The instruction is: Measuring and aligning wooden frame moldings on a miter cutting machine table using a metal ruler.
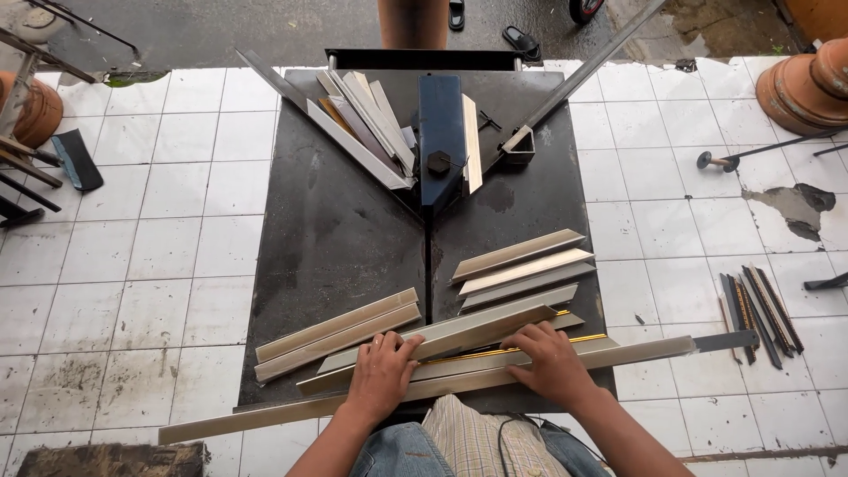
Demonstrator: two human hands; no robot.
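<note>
Roughly midway, judging by the stacks: several mitred frame moulding pieces are already lying cut on the dark metal cutter table. Two beige pieces are sitting left of the centre slot, and a fan of shorter cut pieces is sitting right of it. More offcuts are leaning in the V of the fence at the far end, beside the blue blade guard. Long stock is still lying uncut: the long moulding strip is running across the near edge of the table and overhanging both sides, its right end reaching toward the dark strips lying on the tiled floor.

Hands:
- Left hand is lying palm down, fingers bent and slightly spread, pressing on the near bundle of mouldings just left of centre. Not wrapped around anything; it's pinning the pieces flat.
- Right hand is also palm down, fingers stretched forward and close together, resting on a grey piece with a gold edge and on the long strip beneath it.

Both hands are working the same bundle, near each other at the table's near edge, looks like aligning or sorting. Whether either thumb is hooking under a piece, I can't tell.

Someone else's legs are showing beyond the far end of the table, not involved.
</note>
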